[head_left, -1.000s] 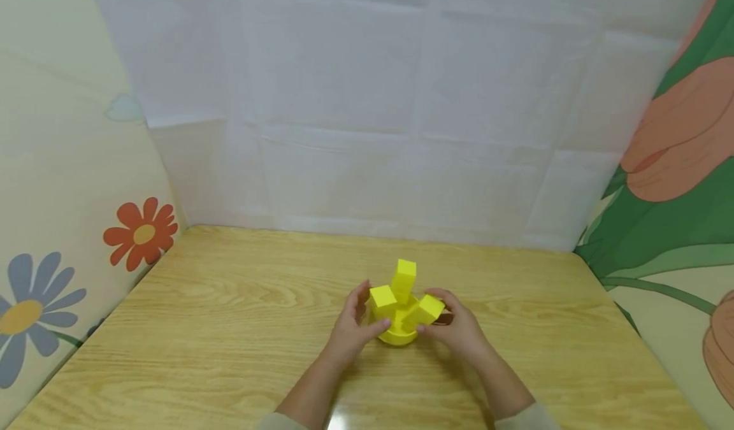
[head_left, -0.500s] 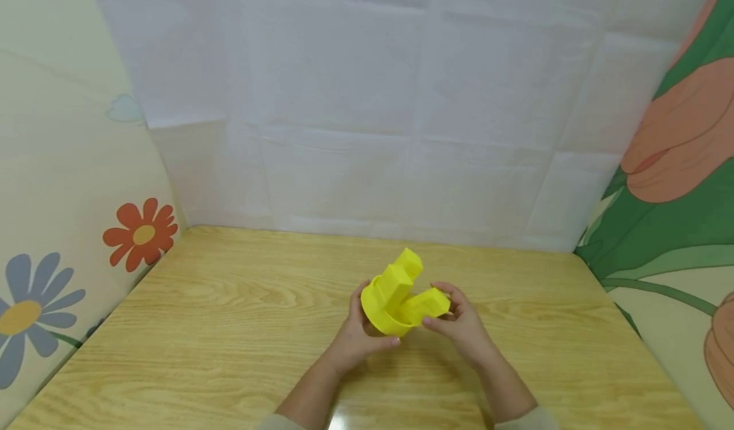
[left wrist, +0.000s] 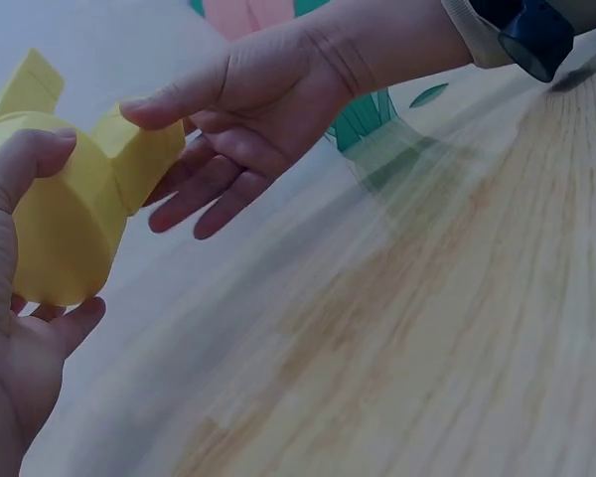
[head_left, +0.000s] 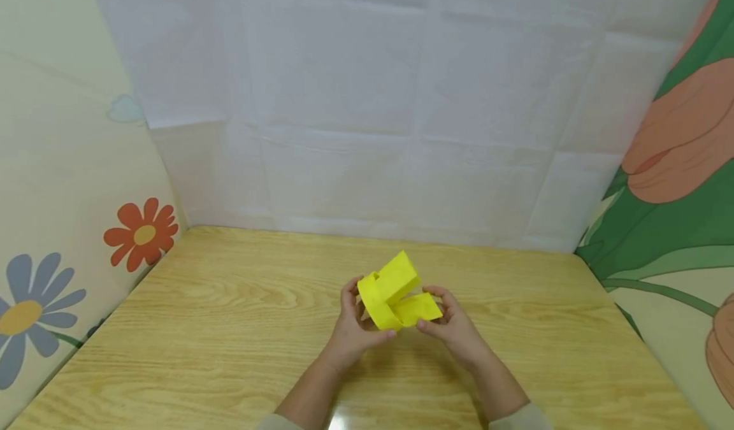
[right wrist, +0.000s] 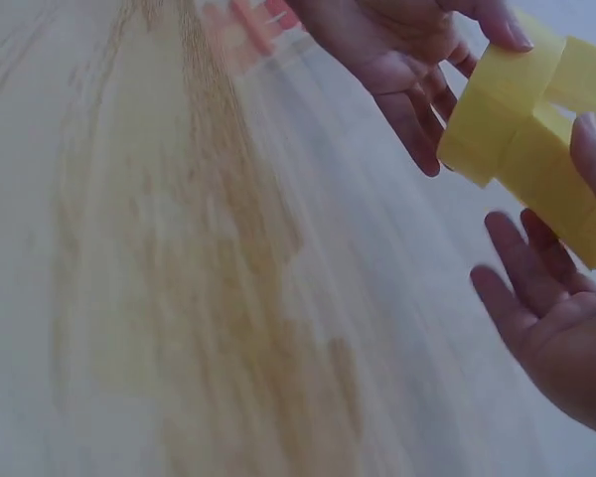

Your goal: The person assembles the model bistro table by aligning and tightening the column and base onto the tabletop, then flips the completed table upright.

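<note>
A yellow object with a round, shallow base [head_left: 375, 304] and thick square-ended posts is tilted on its side above the table, its posts pointing right. My left hand [head_left: 351, 334] grips the round base from the left, thumb along its near side. On the other side, my right hand [head_left: 460, 336] pinches the lower post [head_left: 418, 309] near its end between thumb and fingers. In the left wrist view, the rounded underside [left wrist: 74, 229] of the base faces the camera. The right wrist view shows the right thumb over the post [right wrist: 551, 184].
A wood-grain table [head_left: 229, 328] lies under both hands. White sheeting [head_left: 344, 99] hangs behind it. Patterned cloth with flowers [head_left: 140, 234] borders the left, and leaf-and-petal cloth [head_left: 676, 226] borders the right.
The yellow object has tipped from upright to lying on its side, posts swinging to the right. My left hand has shifted round the base; my right hand stays at a post.
</note>
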Tool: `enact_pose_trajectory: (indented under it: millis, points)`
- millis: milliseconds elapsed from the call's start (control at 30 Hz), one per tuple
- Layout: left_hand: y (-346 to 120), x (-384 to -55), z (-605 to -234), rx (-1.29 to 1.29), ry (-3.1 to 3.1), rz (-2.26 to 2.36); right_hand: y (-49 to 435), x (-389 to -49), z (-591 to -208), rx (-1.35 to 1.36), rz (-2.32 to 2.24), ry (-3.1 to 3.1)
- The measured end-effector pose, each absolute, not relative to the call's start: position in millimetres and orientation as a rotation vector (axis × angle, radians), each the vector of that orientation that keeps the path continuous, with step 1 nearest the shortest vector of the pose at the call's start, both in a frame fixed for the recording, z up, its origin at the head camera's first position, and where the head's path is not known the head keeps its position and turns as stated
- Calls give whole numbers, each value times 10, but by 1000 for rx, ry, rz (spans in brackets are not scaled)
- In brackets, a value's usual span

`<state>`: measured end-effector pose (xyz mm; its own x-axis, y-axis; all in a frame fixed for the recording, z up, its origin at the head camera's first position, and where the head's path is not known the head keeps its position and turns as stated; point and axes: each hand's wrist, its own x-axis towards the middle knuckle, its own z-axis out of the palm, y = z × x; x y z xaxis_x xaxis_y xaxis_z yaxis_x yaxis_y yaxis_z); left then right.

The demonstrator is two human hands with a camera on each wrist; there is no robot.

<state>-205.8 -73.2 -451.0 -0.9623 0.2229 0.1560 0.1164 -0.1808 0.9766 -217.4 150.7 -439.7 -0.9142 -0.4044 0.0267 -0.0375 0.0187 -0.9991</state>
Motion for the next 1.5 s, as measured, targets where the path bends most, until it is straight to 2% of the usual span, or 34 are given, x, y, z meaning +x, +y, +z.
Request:
enact_pose_trajectory:
  millis: [267, 500, 767, 1033, 1500]
  points:
    - [-723, -2024, -4479, 339, 2115, 2252, 1554, -2146, -4287, -418, -1922, 2436]
    - [-717, -2016, -4449, 263, 2415, 2036, 1512, -2133, -4021, -646, -1739, 2773]
    - [-702, -2034, -4317, 372, 2589, 1822, 1352, -2121, -4007, -761, -1566, 2625]
    - [-698, -2148, -4286, 391, 2578, 1788, 1323, -2183, -4135, -735, -1633, 2527]
    - [-685, -2323, -4399, 381, 2279, 2032, 1411, -2313, -4365, -477, -1817, 2323]
